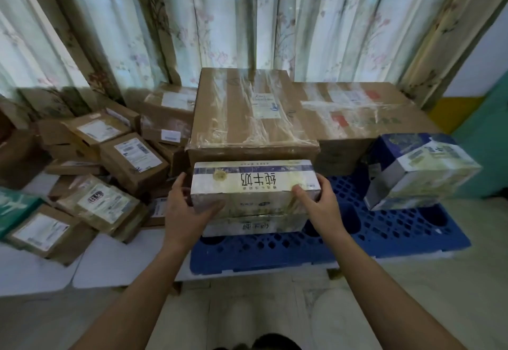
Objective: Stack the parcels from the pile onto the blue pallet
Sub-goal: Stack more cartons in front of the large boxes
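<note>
A white milk carton box (pixel 254 182) with blue trim sits on top of a similar white box (pixel 255 226) at the front left of the blue pallet (pixel 357 239). My left hand (pixel 184 206) grips its left end, thumb across the front face. My right hand (pixel 319 204) grips its right end, fingers curled over the top edge. Behind it on the pallet stands a large taped cardboard box (pixel 247 113), with another large box (pixel 357 113) to its right. The pile of brown parcels (pixel 110 157) lies on the floor to the left.
Two blue-and-white boxes (pixel 417 168) are stacked at the pallet's right side. A green packet (pixel 13 209) lies at the far left. Flowered curtains (pixel 247 19) hang behind everything. White floor mats (pixel 55 267) lie under the pile.
</note>
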